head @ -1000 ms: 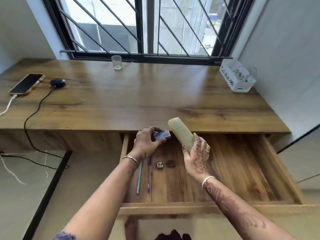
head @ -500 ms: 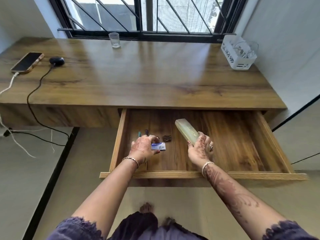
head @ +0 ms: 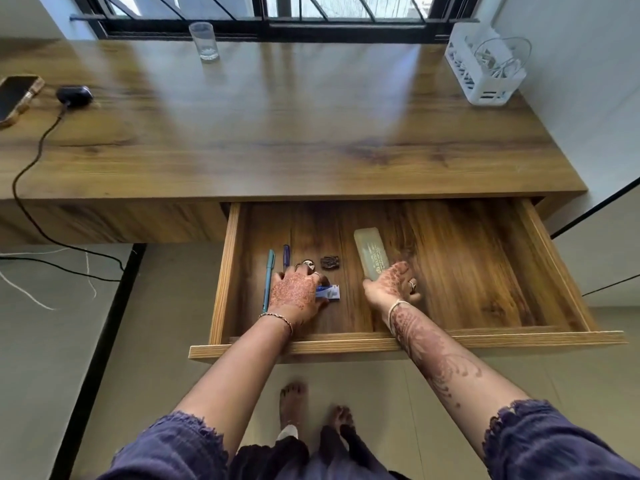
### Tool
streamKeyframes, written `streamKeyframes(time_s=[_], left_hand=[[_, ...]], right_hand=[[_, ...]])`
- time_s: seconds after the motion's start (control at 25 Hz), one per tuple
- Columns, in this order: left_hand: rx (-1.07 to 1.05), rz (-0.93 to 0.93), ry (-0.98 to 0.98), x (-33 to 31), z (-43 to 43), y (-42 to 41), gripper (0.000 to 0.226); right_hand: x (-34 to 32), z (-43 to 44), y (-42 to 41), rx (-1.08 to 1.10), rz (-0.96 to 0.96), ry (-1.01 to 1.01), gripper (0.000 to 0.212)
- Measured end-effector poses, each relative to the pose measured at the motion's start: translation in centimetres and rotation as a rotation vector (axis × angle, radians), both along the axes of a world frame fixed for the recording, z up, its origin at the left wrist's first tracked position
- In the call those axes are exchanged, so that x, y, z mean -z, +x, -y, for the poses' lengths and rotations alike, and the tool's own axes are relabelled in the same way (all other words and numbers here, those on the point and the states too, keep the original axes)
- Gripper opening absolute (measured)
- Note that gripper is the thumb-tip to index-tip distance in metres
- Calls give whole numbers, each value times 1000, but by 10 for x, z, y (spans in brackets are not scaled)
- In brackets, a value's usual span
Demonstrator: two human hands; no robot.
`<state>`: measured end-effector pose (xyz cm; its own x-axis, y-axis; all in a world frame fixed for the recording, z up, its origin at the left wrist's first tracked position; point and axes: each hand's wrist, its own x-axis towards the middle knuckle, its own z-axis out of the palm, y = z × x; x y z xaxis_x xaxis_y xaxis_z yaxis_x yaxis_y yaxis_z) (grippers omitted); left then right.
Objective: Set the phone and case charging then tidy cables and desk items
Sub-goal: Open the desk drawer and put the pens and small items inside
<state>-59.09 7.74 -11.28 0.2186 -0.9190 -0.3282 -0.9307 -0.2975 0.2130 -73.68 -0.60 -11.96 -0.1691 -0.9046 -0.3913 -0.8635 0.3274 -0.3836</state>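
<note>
Both hands are down inside the open wooden drawer (head: pixel 561 268). My left hand (head: pixel 296 294) holds a small blue-and-white packet (head: pixel 329 292) against the drawer floor. My right hand (head: pixel 389 282) grips the near end of a long pale translucent case (head: pixel 370 252), which lies flat on the drawer floor. A teal pen (head: pixel 268 277), a blue pen (head: pixel 286 255), a small metal ring (head: pixel 306 264) and a small dark object (head: pixel 330 262) lie near my left hand. At the desk's far left the phone (head: pixel 15 97) and a black earbud case (head: pixel 74 95) lie with cables attached.
A glass (head: pixel 204 41) stands by the window. A white slotted basket (head: pixel 481 69) with coiled cables sits at the desk's back right. A black cable (head: pixel 31 161) runs off the desk's left edge to the floor, beside a white cord (head: pixel 24 292). My bare feet stand below the drawer.
Both hands have lowered from above the desk edge into the drawer. The pale case went from tilted up in the air to flat on the drawer floor, the packet likewise.
</note>
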Motion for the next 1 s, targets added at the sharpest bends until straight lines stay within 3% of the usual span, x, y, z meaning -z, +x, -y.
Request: streamKeyframes(time_s=[0.24, 0.44, 0.72, 1.0], left_hand=[[-4, 4, -13, -1, -1, 0, 44], [-5, 1, -2, -5, -2, -1, 52], [-152, -57, -427, -39, 13, 17, 47], [-312, -126, -621, -90, 46, 84, 47]], right_hand=[[1, -1, -7, -7, 71, 131, 110], [1, -4, -4, 19, 116, 92, 123], [-33, -4, 26, -59, 241, -495, 81], [-82, 39, 109, -248, 321, -610, 73]])
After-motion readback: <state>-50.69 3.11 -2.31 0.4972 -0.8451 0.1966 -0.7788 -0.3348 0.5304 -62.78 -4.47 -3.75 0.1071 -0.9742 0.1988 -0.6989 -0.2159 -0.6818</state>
